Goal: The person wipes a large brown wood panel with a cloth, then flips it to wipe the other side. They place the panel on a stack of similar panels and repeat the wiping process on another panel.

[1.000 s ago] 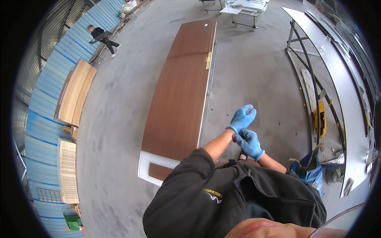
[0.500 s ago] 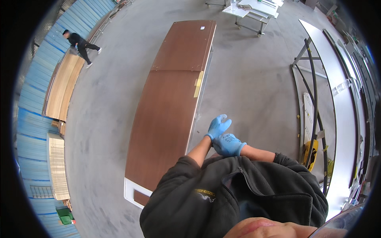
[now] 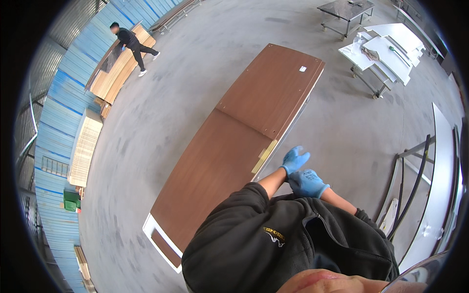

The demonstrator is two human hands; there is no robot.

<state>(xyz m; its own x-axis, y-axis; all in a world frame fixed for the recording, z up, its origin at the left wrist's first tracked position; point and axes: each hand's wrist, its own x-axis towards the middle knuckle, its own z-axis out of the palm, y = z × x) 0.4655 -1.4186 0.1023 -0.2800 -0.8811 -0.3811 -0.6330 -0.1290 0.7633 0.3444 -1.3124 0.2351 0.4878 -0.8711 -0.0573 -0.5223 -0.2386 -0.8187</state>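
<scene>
My left hand (image 3: 295, 159), in a blue work glove, is held out with its thumb and fingers apart and nothing in it. My right hand (image 3: 308, 184), in a matching blue glove, is closed against the left wrist, by the glove's cuff. Its fingertips are hidden, so what they grip cannot be made out. Left of my hands lies a long brown wood-grain panel (image 3: 215, 151) with a pale edge and a seam across it. Nearest my left hand, a yellowish strip (image 3: 264, 156) sits along the panel's right edge.
A co-worker in dark clothes (image 3: 131, 43) leans over stacked boards (image 3: 115, 78) by the blue wall. Another board stack (image 3: 86, 146) stands nearer. White sheets lie on a wheeled table (image 3: 391, 51) at far right. A rack with a long white panel (image 3: 436, 180) stands at right.
My view has turned left, so the brown panel now looks slanted. Both hands remain together at the left wrist. The co-worker is still bent over the boards.
</scene>
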